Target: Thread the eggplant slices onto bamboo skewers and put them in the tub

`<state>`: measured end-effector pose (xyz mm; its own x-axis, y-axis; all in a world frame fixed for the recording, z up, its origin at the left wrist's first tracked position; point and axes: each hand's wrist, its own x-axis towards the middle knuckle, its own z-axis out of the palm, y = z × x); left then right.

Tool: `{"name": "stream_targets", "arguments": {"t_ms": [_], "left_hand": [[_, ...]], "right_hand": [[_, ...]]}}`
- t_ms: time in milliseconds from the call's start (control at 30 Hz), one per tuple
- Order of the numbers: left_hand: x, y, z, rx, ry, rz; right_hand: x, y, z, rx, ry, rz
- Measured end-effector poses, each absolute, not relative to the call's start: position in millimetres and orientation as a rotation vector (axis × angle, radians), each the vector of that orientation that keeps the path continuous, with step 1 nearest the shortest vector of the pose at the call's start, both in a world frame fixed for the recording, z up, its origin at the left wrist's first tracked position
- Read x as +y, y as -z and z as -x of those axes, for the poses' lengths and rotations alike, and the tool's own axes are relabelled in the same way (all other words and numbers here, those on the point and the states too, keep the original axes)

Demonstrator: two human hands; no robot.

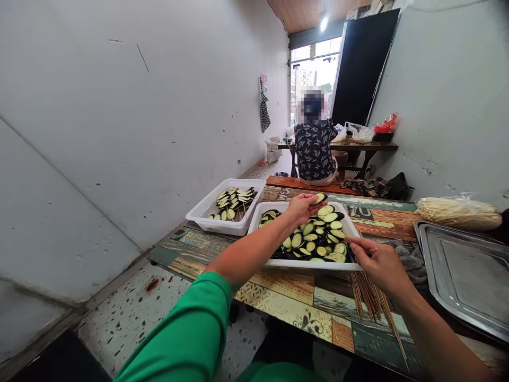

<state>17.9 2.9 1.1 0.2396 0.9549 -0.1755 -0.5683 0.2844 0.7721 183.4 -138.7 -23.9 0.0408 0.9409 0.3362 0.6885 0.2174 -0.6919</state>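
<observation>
My left hand point(301, 209) is closed on an eggplant slice point(318, 198), held above the far side of a white tub point(302, 264). Loose eggplant slices point(308, 237) with dark skin and pale flesh fill this tub. At its right rim, my right hand point(371, 260) pinches a thin wooden skewer point(347, 239), whose tip points up and left over the slices. Beneath and beside that hand lies a bundle of bare skewers point(369, 297). To the left, a second white tub point(226, 226) contains skewered eggplant slices point(237, 199).
Metal trays point(465, 270) lie at the right, with a grey cloth point(409, 260) beside them and bagged enoki mushrooms point(459, 210) behind. Beyond the patterned table point(278, 286), a person point(314, 151) sits on a bench at another table with plastic bags. A wall point(159, 116) borders the left.
</observation>
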Motion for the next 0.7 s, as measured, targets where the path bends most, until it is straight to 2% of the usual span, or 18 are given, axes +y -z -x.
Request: {"name": "stream_targets", "arguments": {"t_ms": [700], "left_hand": [[1.9, -6.4, -22.0, 0.726, -1.139, -0.539]], "right_hand": [[-140.0, 24.3, -181.6, -1.736, -0.356, 1.538]]}}
